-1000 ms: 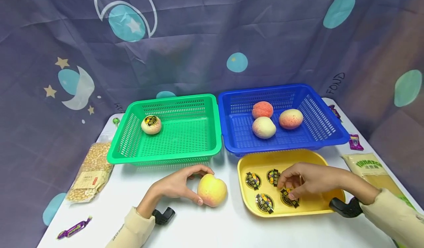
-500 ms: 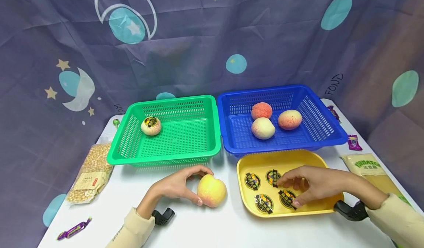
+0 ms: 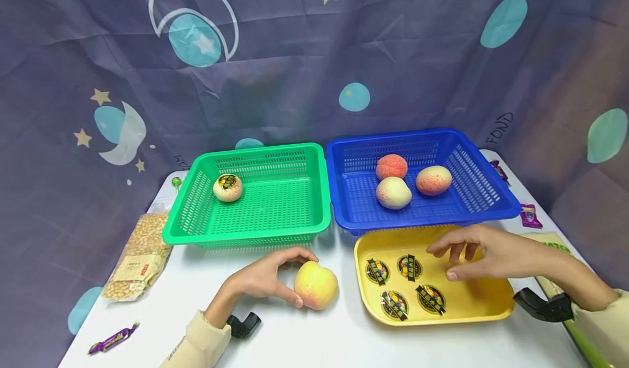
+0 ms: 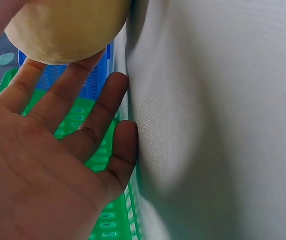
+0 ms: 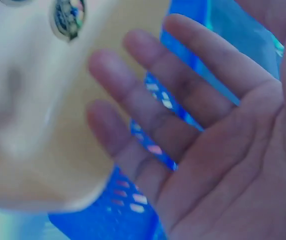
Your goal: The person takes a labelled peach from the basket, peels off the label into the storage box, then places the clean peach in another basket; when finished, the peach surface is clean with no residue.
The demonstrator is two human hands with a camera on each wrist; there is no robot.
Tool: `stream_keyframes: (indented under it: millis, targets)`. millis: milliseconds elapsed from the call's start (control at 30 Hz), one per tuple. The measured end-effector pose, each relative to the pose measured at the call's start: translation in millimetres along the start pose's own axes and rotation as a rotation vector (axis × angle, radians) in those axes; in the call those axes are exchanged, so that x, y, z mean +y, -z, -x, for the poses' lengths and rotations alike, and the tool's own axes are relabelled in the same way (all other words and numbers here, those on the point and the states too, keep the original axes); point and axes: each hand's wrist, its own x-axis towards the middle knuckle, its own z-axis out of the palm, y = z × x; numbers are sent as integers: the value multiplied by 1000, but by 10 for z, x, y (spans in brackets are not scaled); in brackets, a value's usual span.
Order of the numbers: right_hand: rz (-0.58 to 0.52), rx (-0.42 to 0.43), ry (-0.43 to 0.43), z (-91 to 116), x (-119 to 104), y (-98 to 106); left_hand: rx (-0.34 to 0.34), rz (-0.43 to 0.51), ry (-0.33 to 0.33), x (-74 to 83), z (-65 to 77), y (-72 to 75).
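My left hand (image 3: 272, 276) holds a yellow peach (image 3: 316, 285) on the white table, thumb in front and fingers behind. In the left wrist view two fingertips touch the peach (image 4: 68, 30), while the other fingers lie loose below it. My right hand (image 3: 491, 253) hovers over the right part of a shallow yellow tray (image 3: 484, 320), fingers loosely bent and holding nothing. Several round black fruit stickers lie in the tray, among them one sticker (image 3: 431, 299) nearest the right hand. In the right wrist view the palm and spread fingers (image 5: 178, 95) show bare.
Behind stand a green basket (image 3: 265, 231) with one stickered peach (image 3: 228, 188) and a blue basket (image 3: 432, 218) with three peaches, one of them a red peach (image 3: 391, 167). A bag of corn kernels (image 3: 140, 256) and a purple-wrapped candy (image 3: 114, 339) lie left. Another packet (image 3: 552, 242) lies right.
My right hand has lifted off the stickers and moved right and back, leaving them all in the tray. The left hand stays at the peach.
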Motion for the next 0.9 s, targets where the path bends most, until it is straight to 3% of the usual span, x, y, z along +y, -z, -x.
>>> stream_keyframes:
  millis: [200,433,533,600,900]
  targets:
    - [87,226,68,28,32,155,11,3,-2,-2,29,2]
    - [317,587,-71,-32,157,344,29,-7,-3,-19,44,-11]
    - [352,685,-153,-31,299,416,36,-5,-8,-15,58,-16]
    - [354,690,-215,-17,387,460,42,2,-11,-8,70,-15]
    - [335,524,-459,27,645,506,74,38,-49,64,100,-1]
